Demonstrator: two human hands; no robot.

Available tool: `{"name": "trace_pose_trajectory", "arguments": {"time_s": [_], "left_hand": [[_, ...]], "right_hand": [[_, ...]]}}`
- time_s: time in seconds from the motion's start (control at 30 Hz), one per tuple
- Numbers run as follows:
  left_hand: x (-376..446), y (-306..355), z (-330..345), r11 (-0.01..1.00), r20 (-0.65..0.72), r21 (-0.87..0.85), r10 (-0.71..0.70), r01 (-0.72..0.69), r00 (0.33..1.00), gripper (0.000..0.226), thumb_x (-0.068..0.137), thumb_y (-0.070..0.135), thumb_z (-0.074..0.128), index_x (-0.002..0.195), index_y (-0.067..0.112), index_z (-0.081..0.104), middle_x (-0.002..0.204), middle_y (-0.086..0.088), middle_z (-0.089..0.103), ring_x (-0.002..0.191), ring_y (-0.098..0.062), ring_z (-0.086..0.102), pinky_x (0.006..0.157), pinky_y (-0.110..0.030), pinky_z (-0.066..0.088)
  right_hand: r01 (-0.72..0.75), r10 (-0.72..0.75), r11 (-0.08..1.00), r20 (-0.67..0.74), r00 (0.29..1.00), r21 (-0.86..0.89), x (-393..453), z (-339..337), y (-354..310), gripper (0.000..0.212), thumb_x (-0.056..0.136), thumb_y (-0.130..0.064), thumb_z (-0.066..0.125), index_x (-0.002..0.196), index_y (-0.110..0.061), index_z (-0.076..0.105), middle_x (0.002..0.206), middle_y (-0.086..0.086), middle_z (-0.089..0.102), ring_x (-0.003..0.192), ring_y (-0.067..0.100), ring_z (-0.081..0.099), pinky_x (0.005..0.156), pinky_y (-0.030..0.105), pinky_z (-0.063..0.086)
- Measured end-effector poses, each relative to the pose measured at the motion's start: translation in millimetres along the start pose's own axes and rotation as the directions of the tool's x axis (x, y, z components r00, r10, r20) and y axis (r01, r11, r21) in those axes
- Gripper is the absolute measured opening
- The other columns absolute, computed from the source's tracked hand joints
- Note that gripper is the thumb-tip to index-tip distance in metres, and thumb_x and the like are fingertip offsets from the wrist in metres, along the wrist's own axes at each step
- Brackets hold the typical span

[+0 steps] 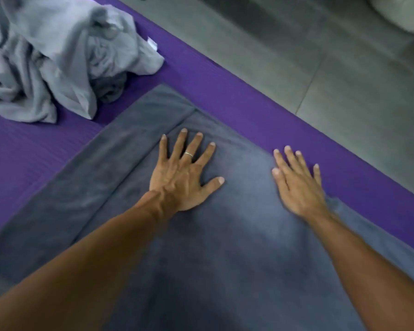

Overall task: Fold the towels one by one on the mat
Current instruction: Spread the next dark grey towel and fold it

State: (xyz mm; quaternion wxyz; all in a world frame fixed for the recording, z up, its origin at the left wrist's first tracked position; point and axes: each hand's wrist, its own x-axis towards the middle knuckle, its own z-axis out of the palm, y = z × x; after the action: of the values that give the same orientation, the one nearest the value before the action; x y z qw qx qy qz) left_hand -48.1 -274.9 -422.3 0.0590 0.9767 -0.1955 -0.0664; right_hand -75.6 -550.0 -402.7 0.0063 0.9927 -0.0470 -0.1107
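Head camera, looking down at a purple mat on a grey tiled floor. Two hands and two bare forearms are in view.

One dark grey towel lies spread flat across the near middle of the mat, with an upper layer folded over so that a strip of the lower layer shows along its left side. The left hand lies palm down on this upper layer near its far edge, fingers straight and spread, gripping nothing; a ring sits on one finger. The right hand lies flat at the towel's right edge, fingers straight, gripping nothing; its fingertips reach the line where towel meets mat. It is slightly blurred.

One crumpled heap of light grey towels sits at the mat's far left; how many it holds cannot be told.

Bare mat runs along the towel's right edge and between towel and heap. A pale rounded object shows in the far right corner.
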Motion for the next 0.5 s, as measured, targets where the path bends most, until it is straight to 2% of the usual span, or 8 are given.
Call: {"name": "trace_pose_trajectory", "arguments": {"time_s": [0.07, 0.1, 0.17, 0.23, 0.27, 0.37, 0.43, 0.5], "left_hand": [[0.3, -0.8, -0.5, 1.0, -0.005, 0.008, -0.003, 0.003, 1.0, 0.093, 0.076, 0.086, 0.012, 0.153, 0.036, 0.002, 0.163, -0.002, 0.0, 0.148, -0.032, -0.008, 0.113, -0.062, -0.009], [0.5, -0.4, -0.9, 1.0, -0.012, 0.009, 0.0, 0.0, 1.0, 0.095, 0.074, 0.088, 0.013, 0.153, 0.037, 0.002, 0.163, -0.003, 0.0, 0.148, -0.032, -0.008, 0.113, -0.062, -0.008], [0.8, -0.2, -0.6, 1.0, -0.028, 0.008, 0.009, -0.009, 1.0, 0.097, 0.072, 0.09, 0.014, 0.153, 0.037, 0.002, 0.162, -0.003, 0.002, 0.148, -0.033, -0.007, 0.114, -0.062, -0.006], [1.2, -1.0, -0.4, 1.0, -0.043, 0.005, 0.017, -0.017, 0.999, 0.097, 0.072, 0.09, 0.016, 0.153, 0.037, 0.005, 0.162, -0.003, 0.004, 0.148, -0.033, -0.005, 0.114, -0.061, -0.005], [0.7, -1.6, -1.0, 1.0, -0.048, 0.002, 0.018, -0.018, 0.999, 0.097, 0.072, 0.09, 0.016, 0.153, 0.037, 0.006, 0.162, -0.003, 0.005, 0.148, -0.033, -0.004, 0.115, -0.061, -0.004], [-0.1, 0.1, -6.4, 1.0, 0.002, 0.001, 0.022, -0.022, 1.0, 0.095, 0.077, 0.085, 0.02, 0.154, 0.032, 0.005, 0.162, -0.006, 0.003, 0.148, -0.034, -0.007, 0.113, -0.061, -0.007], [-3.9, 11.1, -13.3, 0.999, 0.004, -0.008, 0.052, -0.052, 0.999, 0.086, 0.087, 0.071, 0.031, 0.155, 0.023, 0.009, 0.162, -0.008, 0.004, 0.148, -0.035, -0.007, 0.114, -0.06, -0.005], [-8.4, 37.4, -20.8, 0.981, -0.064, 0.006, 0.196, -0.196, 0.979, 0.07, 0.095, 0.045, 0.038, 0.154, 0.013, 0.017, 0.162, -0.007, 0.009, 0.148, -0.033, -0.002, 0.116, -0.057, 0.0]], "right_hand": [[-0.144, 0.144, 0.989, -0.003, 0.99, -0.033, 5.6, -10.2, 10.5, 0.054, 0.102, -0.045, 0.016, 0.154, -0.032, 0.015, 0.163, 0.0, 0.006, 0.15, 0.021, 0.0, 0.119, 0.055, 0.001], [-0.127, 0.124, 0.991, -0.061, 0.99, -0.035, 0.9, -12.2, 2.1, 0.055, 0.102, -0.044, 0.017, 0.154, -0.028, 0.019, 0.163, 0.004, 0.011, 0.15, 0.023, 0.003, 0.119, 0.055, 0.004], [0.046, -0.041, 0.998, -0.13, 0.991, 0.033, -24.8, -11.8, -30.9, 0.06, 0.098, -0.044, 0.021, 0.151, -0.019, 0.03, 0.16, 0.008, 0.021, 0.149, 0.025, 0.016, 0.119, 0.052, 0.012], [0.253, -0.253, 0.967, -0.044, 0.967, 0.009, -60.0, 2.9, -50.7, 0.062, 0.096, -0.048, 0.024, 0.15, -0.019, 0.032, 0.159, 0.005, 0.025, 0.147, 0.024, 0.023, 0.117, 0.049, 0.018], [0.265, -0.265, 0.964, 0.014, 0.964, -0.011, -71.3, 6.8, -48.0, 0.065, 0.095, -0.051, 0.023, 0.151, -0.021, 0.03, 0.16, 0.003, 0.023, 0.147, 0.022, 0.022, 0.116, 0.048, 0.019], [-0.015, 0.015, 0.999, -0.006, 1.0, 0.035, -84.9, -5.3, -6.3, 0.076, 0.09, -0.058, 0.012, 0.154, -0.018, 0.021, 0.162, 0.005, 0.015, 0.149, 0.023, 0.017, 0.118, 0.046, 0.014], [-0.082, 0.085, 0.995, -0.056, 0.995, 0.06, -98.2, -21.4, 16.6, 0.073, 0.092, -0.055, 0.017, 0.152, -0.014, 0.028, 0.16, 0.008, 0.021, 0.147, 0.025, 0.021, 0.118, 0.045, 0.019], [-0.084, 0.088, 0.994, -0.05, 0.995, 0.074, -114.1, -24.4, 29.3, 0.071, 0.092, -0.052, 0.021, 0.147, -0.011, 0.037, 0.158, 0.009, 0.028, 0.145, 0.026, 0.026, 0.116, 0.044, 0.022]]}}
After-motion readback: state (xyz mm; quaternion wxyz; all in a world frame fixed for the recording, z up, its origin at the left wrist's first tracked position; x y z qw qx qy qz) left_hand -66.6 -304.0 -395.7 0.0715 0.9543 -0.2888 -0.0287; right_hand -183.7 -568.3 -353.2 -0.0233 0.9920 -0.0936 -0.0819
